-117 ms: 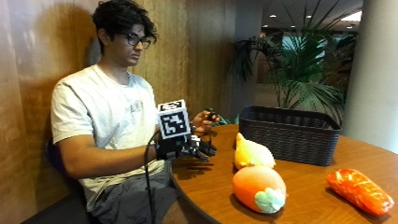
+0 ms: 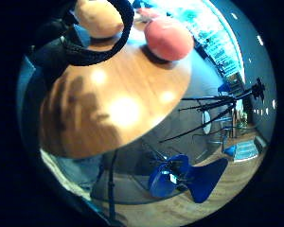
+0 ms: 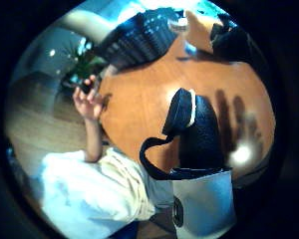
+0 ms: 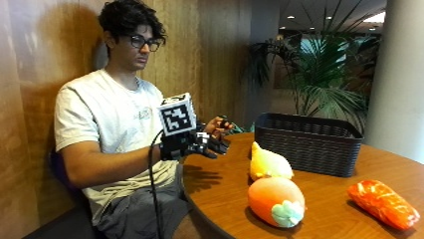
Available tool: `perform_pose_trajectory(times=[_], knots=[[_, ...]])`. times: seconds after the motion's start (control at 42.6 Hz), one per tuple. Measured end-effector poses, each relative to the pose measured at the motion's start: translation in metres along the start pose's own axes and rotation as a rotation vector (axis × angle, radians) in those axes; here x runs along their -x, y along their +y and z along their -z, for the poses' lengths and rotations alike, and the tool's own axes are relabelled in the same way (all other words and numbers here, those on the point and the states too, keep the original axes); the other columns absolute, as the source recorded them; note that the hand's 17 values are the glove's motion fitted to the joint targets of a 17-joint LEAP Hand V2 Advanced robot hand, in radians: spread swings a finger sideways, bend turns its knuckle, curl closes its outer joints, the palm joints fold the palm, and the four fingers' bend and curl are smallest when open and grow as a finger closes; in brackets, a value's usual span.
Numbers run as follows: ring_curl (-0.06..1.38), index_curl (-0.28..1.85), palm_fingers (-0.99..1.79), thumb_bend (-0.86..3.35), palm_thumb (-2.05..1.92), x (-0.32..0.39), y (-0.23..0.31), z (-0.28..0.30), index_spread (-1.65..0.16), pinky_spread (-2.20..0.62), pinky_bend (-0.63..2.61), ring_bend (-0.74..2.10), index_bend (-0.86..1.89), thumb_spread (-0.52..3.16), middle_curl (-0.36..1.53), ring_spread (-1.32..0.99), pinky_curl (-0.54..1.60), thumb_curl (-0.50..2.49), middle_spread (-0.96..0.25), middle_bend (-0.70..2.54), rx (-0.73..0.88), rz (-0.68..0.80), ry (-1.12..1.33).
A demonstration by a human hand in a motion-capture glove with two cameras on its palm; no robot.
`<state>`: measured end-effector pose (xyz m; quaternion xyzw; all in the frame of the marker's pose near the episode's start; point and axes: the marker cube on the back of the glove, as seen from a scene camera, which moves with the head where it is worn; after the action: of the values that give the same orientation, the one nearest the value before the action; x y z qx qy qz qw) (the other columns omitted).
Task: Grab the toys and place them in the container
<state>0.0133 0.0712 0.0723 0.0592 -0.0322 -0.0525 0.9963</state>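
Done: nothing in the basket [image 4: 308, 144] that shows.
Left: three toys [image 4: 276, 200] on the surface [image 4: 218, 191].
Right hand [image 4: 199, 144]: fingers relaxed, holding nothing.

Basket [image 4: 308, 143] sitting at the back of the surface [image 4: 218, 191], three toys lying in front of it, pointed toy [image 4: 268, 163] nearest the basket, round toy [image 4: 275, 201] in front, long toy [image 4: 383, 203] lying off to the side

Yellow toy [image 4: 268, 162], peach toy [image 4: 275, 200], orange toy [image 4: 383, 203] beside dark wicker container [image 4: 307, 143].
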Motion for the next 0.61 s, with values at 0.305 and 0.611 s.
perform_pose_trajectory(times=[0.305,0.611], knots=[[0.14,0.18,0.41,0.14,0.1,-0.006,0.006,0.06,-0.27,-0.08,0.61,0.34,0.17,1.32,0.12,-0.18,0.25,0.14,-0.11,0.17,-0.079,0.0,0.079],[0.16,0.22,0.0,0.06,0.02,-0.011,-0.046,0.11,-0.29,-0.04,0.8,0.29,0.13,1.35,0.14,-0.13,0.32,0.21,-0.09,0.14,-0.111,-0.016,0.079]])
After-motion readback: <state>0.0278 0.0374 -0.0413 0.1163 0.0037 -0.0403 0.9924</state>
